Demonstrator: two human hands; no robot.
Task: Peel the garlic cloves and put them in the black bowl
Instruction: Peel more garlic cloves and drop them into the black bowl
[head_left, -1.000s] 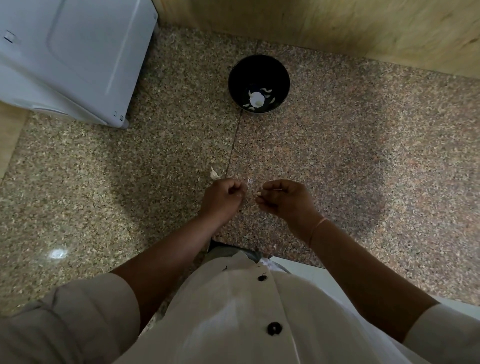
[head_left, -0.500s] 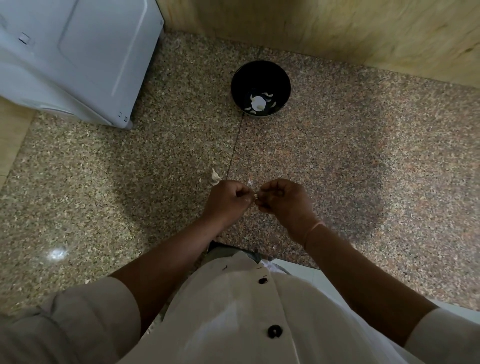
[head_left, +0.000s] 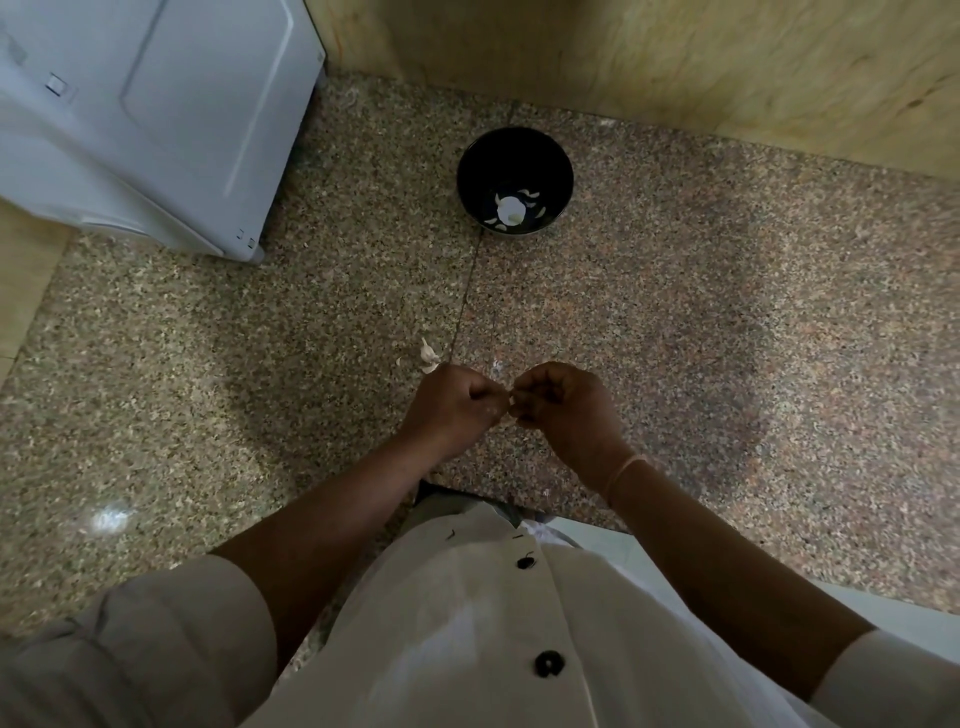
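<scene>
- One white appliance (head_left: 156, 119) fills the upper left corner, standing on a speckled stone surface (head_left: 208, 364).
- A few pale garlic scraps (head_left: 427, 354) lie on the stone, just beyond your left hand.
- Your left hand (head_left: 452, 408) is curled tight, its fingertips pinching one garlic clove (head_left: 511, 401). Only a small pale sliver of the clove shows between your two hands.
- One black bowl (head_left: 488, 156) stands well beyond your hands, near the wooden wall (head_left: 675, 62). It holds one round white piece and about five pale slivers.
- Your right hand (head_left: 566, 410) is curled too, pinching the same clove from the other side. It has one thin band (head_left: 626, 467) at the wrist.
- A second ago your hands were slightly apart; now their fingertips meet. The bowl and what lies in it look unchanged.
</scene>
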